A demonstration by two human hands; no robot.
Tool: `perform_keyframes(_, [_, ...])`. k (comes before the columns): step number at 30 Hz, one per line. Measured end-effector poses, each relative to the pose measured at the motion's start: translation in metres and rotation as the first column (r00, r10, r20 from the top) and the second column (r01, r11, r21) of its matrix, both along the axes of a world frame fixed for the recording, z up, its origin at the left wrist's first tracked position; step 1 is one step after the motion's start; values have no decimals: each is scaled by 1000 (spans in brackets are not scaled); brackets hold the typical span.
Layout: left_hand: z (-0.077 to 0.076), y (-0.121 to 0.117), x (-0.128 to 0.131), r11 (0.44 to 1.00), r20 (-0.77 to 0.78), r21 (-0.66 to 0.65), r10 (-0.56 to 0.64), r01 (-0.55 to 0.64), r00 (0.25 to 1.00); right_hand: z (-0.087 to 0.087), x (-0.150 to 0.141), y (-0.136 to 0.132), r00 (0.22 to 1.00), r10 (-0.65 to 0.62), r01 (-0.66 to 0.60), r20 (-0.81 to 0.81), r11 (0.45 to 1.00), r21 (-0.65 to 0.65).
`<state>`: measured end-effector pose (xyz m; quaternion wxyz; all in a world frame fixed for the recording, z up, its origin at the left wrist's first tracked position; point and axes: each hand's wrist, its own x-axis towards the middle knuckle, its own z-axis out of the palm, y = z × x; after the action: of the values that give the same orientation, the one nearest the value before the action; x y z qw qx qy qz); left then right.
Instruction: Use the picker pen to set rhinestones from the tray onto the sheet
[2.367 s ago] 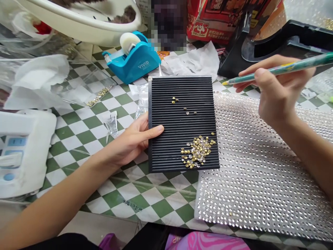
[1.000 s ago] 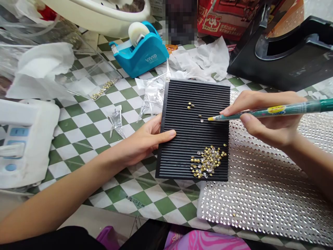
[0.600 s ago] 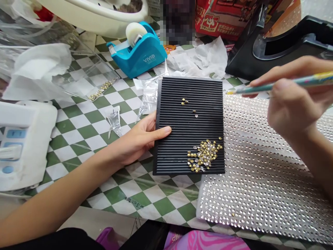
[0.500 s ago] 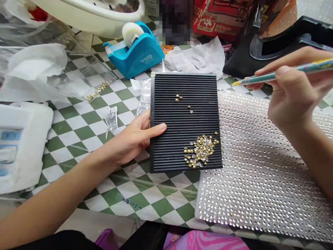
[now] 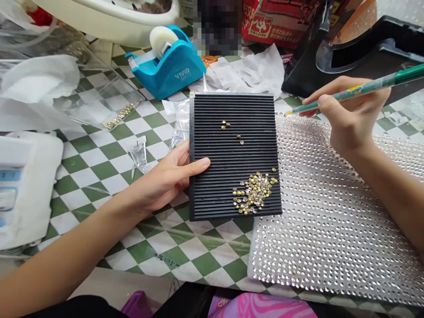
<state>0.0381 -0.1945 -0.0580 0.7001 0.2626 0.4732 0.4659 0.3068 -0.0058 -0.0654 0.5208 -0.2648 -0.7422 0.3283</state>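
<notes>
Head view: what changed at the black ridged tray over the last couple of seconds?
The right hand drew the teal pencil-like pick rightward, away from above the black ridged tray; its tip is now near the silver rhinestone sheet's top edge. Nothing was taken or let go. The left hand stays at the tray's left edge; the gold and clear rhinestone pile looks unchanged.

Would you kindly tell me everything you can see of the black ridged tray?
The black ridged tray is flat, squarish and plastic-looking, with close parallel grooves. It lies on a green-and-white checked tabletop, beside a rhinestone sheet. Gold and clear rhinestones sit heaped near its lower right corner, a few higher up. The left hand holds its left edge, thumb on top.
</notes>
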Motion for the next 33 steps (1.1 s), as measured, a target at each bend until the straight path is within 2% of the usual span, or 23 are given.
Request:
perform_keyframes(4, [0, -1, 0, 1000, 12, -2, -3, 3, 1000, -1, 1, 0, 1000, 19, -18, -5, 999, 36])
perform_keyframes(9, [-1, 0, 1, 1000, 18, -4, -4, 4, 1000, -3, 1, 2, 996, 1, 5, -94, 998, 66])
perform_keyframes(13, [0, -1, 2, 998, -26, -54, -19, 17, 999, 9, -4, -17, 994, 39, -28, -102, 995, 99])
perform_keyframes(15, [1, -1, 2, 997, -33, -75, -37, 35, 999, 20, -7, -34, 995, 84, -78, -58, 993, 90])
perform_keyframes(17, [2, -1, 3, 995, -18, -84, -51, 49, 999, 30, -10, -51, 987, 140, -142, 79, 989, 31])
perform_keyframes(21, [4, -3, 5, 993, 6, -99, -60, 60, 998, 37, -12, -69, 910, 296, -298, 291, 954, -40])
perform_keyframes(30, [4, -3, 8, 992, 41, -110, -60, 64, 997, 34, -9, -68, 856, 381, -358, 349, 925, -130])
perform_keyframes(33, [4, -4, 8, 993, 45, -98, -60, 64, 997, 37, -9, -71, 867, 361, -340, 344, 933, -123])
